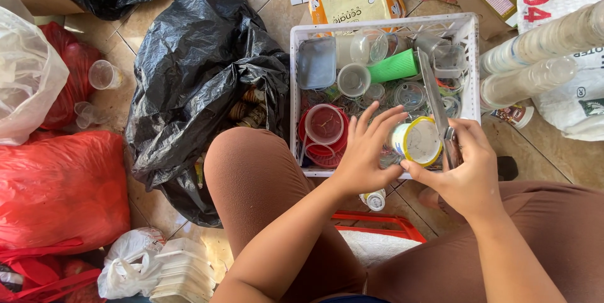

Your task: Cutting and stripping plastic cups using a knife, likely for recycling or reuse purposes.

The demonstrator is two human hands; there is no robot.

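Observation:
My left hand (363, 152) curls around a small white cup with a yellow rim (418, 142), held over the near edge of a white plastic crate (294, 89). My right hand (462, 164) grips the handle of a long knife (433, 92), whose blade points away over the crate, and its thumb touches the cup's rim. Inside the crate lie clear plastic cups, a green cup (393, 66), red lids (324, 128) and a grey tray (316, 62).
A black rubbish bag (195, 70) lies open left of the crate. Red bags (60, 190) and a clear bag (25, 76) sit at the far left. Stacked clear cups (535, 57) lie on the right. A red crate rim (377, 220) shows between my knees.

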